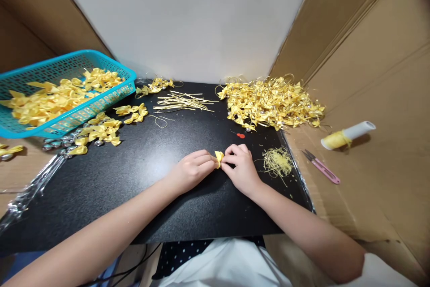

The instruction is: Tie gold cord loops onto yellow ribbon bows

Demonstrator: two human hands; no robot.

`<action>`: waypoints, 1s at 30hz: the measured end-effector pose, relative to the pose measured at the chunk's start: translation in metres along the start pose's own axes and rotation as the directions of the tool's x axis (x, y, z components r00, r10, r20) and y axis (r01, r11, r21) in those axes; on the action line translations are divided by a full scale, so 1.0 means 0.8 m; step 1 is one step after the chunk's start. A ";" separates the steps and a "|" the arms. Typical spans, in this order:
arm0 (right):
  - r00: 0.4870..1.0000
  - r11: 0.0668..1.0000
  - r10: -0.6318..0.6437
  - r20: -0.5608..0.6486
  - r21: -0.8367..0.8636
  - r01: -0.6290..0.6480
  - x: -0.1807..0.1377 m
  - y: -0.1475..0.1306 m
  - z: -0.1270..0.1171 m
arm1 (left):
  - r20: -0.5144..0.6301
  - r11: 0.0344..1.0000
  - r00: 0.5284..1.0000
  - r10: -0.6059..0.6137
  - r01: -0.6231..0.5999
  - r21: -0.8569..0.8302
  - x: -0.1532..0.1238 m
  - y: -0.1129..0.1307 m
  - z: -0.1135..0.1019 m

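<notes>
A small yellow ribbon bow (219, 157) is held between my two hands over the front middle of the black board. My left hand (195, 168) pinches its left side with closed fingers. From the right, my right hand (241, 167) grips the bow's other side between thumb and fingertips. Whether a cord or bell is also between the fingers is hidden. Behind my right hand lies a red needle threader (241, 135). To its right is a tangle of yellow thread scraps (278, 161).
A turquoise basket (67, 122) of yellow bows stands at the left, with loose bows (101, 129) and silver bells before it. Gold cords (184, 101) lie at the back. A heap of bows with loops (272, 102) sits back right. Pink thread snips (324, 168) and a thread tube (349, 135) lie on cardboard.
</notes>
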State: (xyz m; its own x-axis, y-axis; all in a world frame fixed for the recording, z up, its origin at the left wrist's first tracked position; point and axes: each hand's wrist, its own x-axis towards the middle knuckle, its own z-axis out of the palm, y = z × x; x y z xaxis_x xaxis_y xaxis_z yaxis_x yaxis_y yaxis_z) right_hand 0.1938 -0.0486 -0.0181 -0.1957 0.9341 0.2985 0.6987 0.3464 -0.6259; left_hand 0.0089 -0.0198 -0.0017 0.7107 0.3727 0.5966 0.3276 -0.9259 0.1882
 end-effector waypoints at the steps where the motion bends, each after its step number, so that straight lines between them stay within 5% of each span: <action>1: 1.000 1.000 0.003 0.007 -0.009 -0.003 0.000 0.000 0.000 | 0.005 1.000 1.000 -0.002 0.002 0.001 0.000 0.000 0.000; 12: 0.994 0.994 0.050 -0.100 0.105 -0.039 0.011 0.001 -0.029 | 0.129 1.000 0.991 -0.024 0.022 0.016 -0.004 -0.005 0.004; 22: 1.000 0.970 0.015 0.024 0.243 -0.021 0.015 0.001 -0.022 | -0.048 0.975 0.985 -0.164 0.154 -0.159 0.002 0.001 0.005; 30: 0.999 0.851 0.034 -0.004 0.525 -0.027 0.024 0.004 -0.019 | 0.006 0.894 0.954 -0.301 0.284 -0.346 0.009 -0.002 -0.006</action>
State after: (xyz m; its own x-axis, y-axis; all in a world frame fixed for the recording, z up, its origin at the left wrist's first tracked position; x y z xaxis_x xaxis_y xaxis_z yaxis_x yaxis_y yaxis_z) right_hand 0.2023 -0.0310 -0.0034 -0.1687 0.9451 0.2798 0.2389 0.3146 -0.9187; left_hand 0.0106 -0.0158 0.0057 0.5827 0.6343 0.5081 0.2794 -0.7435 0.6076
